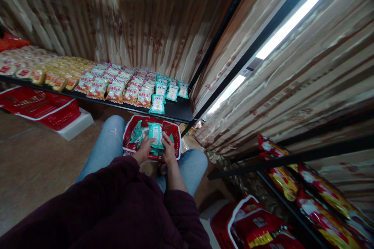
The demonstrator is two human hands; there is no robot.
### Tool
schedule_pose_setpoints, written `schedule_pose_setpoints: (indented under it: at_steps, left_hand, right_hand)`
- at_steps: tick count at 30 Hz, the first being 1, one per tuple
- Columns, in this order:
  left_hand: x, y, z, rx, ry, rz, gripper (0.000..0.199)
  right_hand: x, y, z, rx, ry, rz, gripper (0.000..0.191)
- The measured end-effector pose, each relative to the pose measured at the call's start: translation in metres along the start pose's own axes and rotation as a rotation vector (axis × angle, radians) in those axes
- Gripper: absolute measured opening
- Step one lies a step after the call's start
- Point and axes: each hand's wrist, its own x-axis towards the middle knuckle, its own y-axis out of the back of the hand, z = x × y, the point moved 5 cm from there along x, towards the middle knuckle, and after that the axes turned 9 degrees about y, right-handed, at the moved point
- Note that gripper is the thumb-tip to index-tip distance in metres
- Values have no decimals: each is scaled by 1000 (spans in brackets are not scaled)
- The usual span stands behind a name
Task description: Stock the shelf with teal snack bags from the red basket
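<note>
Between my knees stands a red shopping basket [177,140] with a white rim, holding several teal snack packets [136,131]. Over it, one teal-and-white snack packet [155,134] is held from both sides. My left hand [144,148] is closed on its left lower edge, thumb on the front. On the opposite edge my right hand [168,148] grips the same packet. Just beyond the basket, matching teal packets [158,104] lie in rows at the right end of a black shelf [179,108].
Orange-and-white snack bags [116,90] and yellow packaged items [60,81] fill the shelf leftward. Another red basket [55,105] sits under it on a white box [77,124]. Right of me are a black rack bar [286,159], red-and-yellow bags [282,181] and a red basket [223,218].
</note>
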Motion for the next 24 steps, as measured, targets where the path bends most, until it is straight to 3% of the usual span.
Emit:
schedule_pose_setpoints:
  at_steps: [24]
  left_hand:
    - [10, 8, -10, -246, 132, 49, 37]
  right_hand:
    - [1, -2, -1, -98, 44, -67, 40]
